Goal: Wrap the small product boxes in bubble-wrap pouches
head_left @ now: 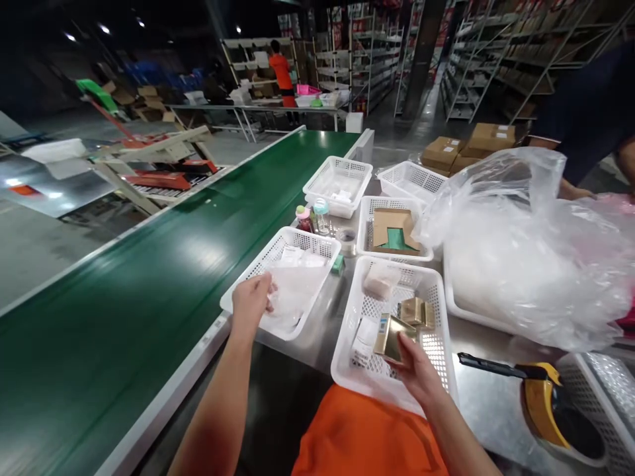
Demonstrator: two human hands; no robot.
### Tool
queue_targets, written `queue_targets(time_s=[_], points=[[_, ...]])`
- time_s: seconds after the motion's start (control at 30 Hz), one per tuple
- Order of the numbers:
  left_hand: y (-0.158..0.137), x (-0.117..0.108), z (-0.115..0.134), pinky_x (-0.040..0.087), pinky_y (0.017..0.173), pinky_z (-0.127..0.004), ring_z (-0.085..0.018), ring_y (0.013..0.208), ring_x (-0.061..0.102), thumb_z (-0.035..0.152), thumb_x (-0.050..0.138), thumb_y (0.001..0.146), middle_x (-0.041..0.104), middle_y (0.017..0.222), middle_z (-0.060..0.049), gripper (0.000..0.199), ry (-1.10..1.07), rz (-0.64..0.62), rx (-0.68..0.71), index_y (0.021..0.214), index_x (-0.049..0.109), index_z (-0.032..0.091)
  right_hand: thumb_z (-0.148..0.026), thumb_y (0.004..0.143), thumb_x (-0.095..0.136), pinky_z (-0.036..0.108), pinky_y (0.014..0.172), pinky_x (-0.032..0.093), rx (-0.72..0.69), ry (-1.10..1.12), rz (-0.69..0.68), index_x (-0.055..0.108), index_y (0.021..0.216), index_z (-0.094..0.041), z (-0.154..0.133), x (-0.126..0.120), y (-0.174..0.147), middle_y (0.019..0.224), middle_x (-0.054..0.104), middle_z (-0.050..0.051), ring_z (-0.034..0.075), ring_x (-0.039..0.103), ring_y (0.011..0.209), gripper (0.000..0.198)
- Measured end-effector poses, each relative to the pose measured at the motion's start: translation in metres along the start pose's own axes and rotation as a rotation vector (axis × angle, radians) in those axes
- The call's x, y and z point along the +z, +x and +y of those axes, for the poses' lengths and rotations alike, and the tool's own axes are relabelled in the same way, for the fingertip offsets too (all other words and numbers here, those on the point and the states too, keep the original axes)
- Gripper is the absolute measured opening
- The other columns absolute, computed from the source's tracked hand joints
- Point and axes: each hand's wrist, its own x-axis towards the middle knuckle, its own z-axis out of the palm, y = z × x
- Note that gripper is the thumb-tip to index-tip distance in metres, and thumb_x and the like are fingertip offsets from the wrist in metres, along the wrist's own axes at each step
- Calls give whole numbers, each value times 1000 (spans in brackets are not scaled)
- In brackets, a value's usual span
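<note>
A thin, translucent white sheet (299,289), perhaps a flat bag, is pinched along its left edge by my left hand (252,299). It hangs over the left white basket (237,291), which also has white packets (297,256) in it. My right hand (417,370) is closed around a shiny gold box (391,337) with a small blue and white label. That box is above the right white basket (347,367). In this basket are more gold boxes (415,312), a wrapped pinkish item (381,281) and a white packet with print (364,340).
A green conveyor belt (188,251) runs along the left. Behind the baskets are bottles (321,215), a tape roll (346,241) and a basket with cardboard (391,225). Large clear plastic bags (516,251) and a yellow tape dispenser (543,403) lie right. A person (585,119) stands there.
</note>
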Motion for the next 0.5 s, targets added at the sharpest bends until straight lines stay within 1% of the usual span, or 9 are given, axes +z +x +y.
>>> queue_targets(time_s=[0.07, 0.17, 0.23, 0.3, 0.33, 0.37, 0.4, 0.47, 0.5], points=[[-13, 11, -3, 43, 44, -28, -9, 37, 48, 53, 55, 70, 70, 84, -6, 37, -240, -132, -108, 69, 58, 16, -35, 47, 93, 32, 69, 58, 58, 26, -82, 72, 81, -20, 1, 12, -17, 79, 76, 2, 19, 70, 72, 43], [-52, 34, -4, 56, 54, -34, -11, 44, 60, 58, 64, 66, 69, 118, -14, 52, -371, -423, -178, 94, 66, 13, -40, 50, 91, 31, 86, 55, 46, -34, -411, 73, 103, -17, -1, 26, -44, 102, 76, 8, 21, 70, 93, 60], [-85, 50, -6, 62, 73, -38, -21, 76, 73, 61, 64, 70, 56, 142, -15, 61, -399, -694, -179, 111, 67, 17, -42, 52, 90, 36, 98, 50, 45, -79, -602, 67, 120, -20, -1, 32, -58, 120, 71, 10, 25, 66, 108, 75], [-117, 64, -9, 58, 96, -39, -27, 121, 63, 59, 58, 78, 39, 158, -9, 56, -440, -903, -112, 117, 69, 21, -39, 51, 91, 36, 100, 47, 2, -121, -645, 68, 118, -22, -1, 33, -65, 119, 70, 8, 24, 65, 109, 72], [-129, 69, -11, 53, 104, -38, -27, 135, 53, 55, 55, 81, 34, 160, -7, 50, -461, -952, -70, 116, 70, 22, -38, 51, 91, 34, 97, 48, -31, -136, -625, 69, 113, -22, -1, 32, -67, 114, 72, 7, 23, 66, 105, 67], [-139, 74, -13, 51, 107, -37, -26, 139, 47, 51, 53, 84, 35, 160, -6, 45, -474, -961, -34, 112, 71, 21, -39, 52, 91, 32, 93, 49, -66, -140, -586, 71, 108, -21, 0, 29, -68, 107, 72, 5, 21, 67, 99, 62], [-146, 78, -16, 52, 105, -36, -25, 135, 51, 48, 51, 85, 43, 155, -9, 42, -470, -940, -18, 110, 71, 20, -40, 54, 90, 30, 89, 50, -94, -134, -535, 71, 104, -21, 0, 25, -68, 101, 73, 4, 19, 67, 93, 57], [-152, 85, -21, 58, 85, -34, -21, 103, 68, 46, 49, 86, 64, 129, -15, 40, -387, -834, 5, 108, 66, 18, -44, 56, 88, 27, 79, 51, -132, -106, -430, 72, 99, -21, -2, 16, -68, 89, 72, 1, 16, 66, 81, 51], [-151, 89, -23, 57, 75, -33, -18, 84, 68, 47, 51, 85, 68, 115, -14, 40, -309, -754, 46, 109, 62, 17, -44, 57, 88, 26, 77, 50, -159, -101, -390, 72, 98, -21, -3, 12, -68, 86, 72, 0, 15, 65, 78, 50]])
